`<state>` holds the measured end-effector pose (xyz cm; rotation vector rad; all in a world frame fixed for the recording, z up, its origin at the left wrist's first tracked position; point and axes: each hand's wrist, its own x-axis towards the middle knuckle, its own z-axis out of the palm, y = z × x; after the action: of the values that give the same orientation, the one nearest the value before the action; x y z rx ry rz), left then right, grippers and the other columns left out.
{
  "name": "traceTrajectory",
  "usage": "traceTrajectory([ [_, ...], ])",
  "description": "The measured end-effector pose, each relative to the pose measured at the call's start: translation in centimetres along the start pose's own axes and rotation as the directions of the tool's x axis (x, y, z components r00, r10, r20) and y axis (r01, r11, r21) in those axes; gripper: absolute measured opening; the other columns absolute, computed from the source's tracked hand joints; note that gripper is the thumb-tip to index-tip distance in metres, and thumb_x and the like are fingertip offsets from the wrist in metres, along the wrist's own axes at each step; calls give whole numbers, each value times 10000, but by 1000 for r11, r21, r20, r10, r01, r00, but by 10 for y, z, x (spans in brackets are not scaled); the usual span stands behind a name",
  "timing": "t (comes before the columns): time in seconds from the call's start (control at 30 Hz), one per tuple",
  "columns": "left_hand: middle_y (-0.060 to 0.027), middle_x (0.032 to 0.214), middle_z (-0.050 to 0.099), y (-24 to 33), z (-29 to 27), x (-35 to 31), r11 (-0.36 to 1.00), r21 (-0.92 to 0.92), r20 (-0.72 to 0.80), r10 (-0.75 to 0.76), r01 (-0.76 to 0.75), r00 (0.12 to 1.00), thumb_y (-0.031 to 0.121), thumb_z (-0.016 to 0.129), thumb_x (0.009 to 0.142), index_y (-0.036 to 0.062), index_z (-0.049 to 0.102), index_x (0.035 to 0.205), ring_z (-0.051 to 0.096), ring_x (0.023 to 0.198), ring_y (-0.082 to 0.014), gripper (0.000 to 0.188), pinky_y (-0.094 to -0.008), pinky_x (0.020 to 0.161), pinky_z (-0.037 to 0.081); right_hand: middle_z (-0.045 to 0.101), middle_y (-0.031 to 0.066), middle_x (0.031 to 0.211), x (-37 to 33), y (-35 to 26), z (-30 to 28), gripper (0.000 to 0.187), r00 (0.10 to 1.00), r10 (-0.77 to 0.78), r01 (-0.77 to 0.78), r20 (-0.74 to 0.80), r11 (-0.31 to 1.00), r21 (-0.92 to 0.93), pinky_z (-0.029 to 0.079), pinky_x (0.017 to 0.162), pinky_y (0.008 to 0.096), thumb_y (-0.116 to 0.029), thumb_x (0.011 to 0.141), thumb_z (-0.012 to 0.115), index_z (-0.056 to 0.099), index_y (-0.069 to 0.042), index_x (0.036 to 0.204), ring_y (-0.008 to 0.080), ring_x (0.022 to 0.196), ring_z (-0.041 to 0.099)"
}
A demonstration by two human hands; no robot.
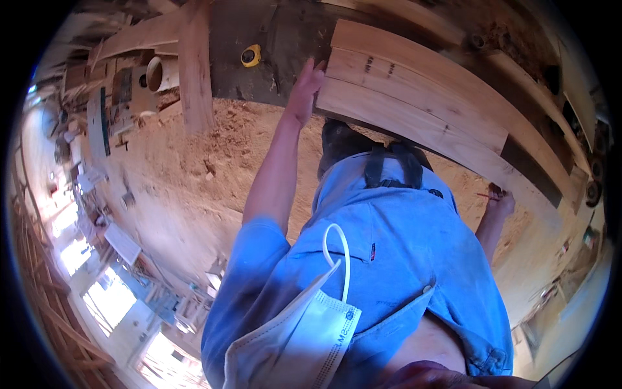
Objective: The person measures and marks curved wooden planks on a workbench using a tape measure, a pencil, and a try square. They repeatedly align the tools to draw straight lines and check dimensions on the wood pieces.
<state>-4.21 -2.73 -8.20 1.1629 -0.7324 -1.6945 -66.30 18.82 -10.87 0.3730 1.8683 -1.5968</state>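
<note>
Several pale wooden boards (414, 84) lie side by side on a dark bench top (275, 32), running from the middle toward the right. My left hand (306, 91) is at their left end, its fingers stretched out along the cut edge. Beside the near edge of the boards, farther right, my right hand (499, 202) is closed around a thin reddish pencil (483, 195). Its fingers are partly in shadow. Dark marks show on the boards' upper faces. A yellow tape measure (251, 56) rests on the bench top, left of my left hand.
An upright timber (195, 65) stands left of the bench top, near a pale round tube (155, 74). Sawdust (240, 136) covers the floor around me. More long timber (538, 97) lies beyond the boards. A white face mask (304, 337) hangs in front of my blue shirt.
</note>
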Motion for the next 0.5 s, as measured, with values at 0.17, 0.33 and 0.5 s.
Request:
traceTrajectory([
  [0.17,-141,1651,147,26,-36,29,995,-67,106,87,-80,991,569,288,1042,93,36,1595,181,1511,-285,771,-419,1224,136,605,252,1145,-113,63,66,279,990,52,-48,131,998,-32,543,943,574,-141,1010,405,525,77,1136,417,1015,635],
  [0.33,-149,1652,130,-18,11,47,964,127,173,210,-233,962,522,386,1018,77,28,1592,158,1516,-269,810,-393,1196,178,585,241,1226,-201,77,123,356,993,84,-82,81,996,-24,524,962,568,-180,1013,435,523,76,1245,413,1126,599],
  [0.5,-156,1654,113,1,-26,47,988,-54,195,152,-145,969,475,485,993,61,20,1589,136,1521,-252,862,-368,1169,220,542,270,1306,-228,75,138,416,995,75,-70,59,993,-92,474,1029,561,-229,1029,376,507,73,1284,437,1212,547],
])
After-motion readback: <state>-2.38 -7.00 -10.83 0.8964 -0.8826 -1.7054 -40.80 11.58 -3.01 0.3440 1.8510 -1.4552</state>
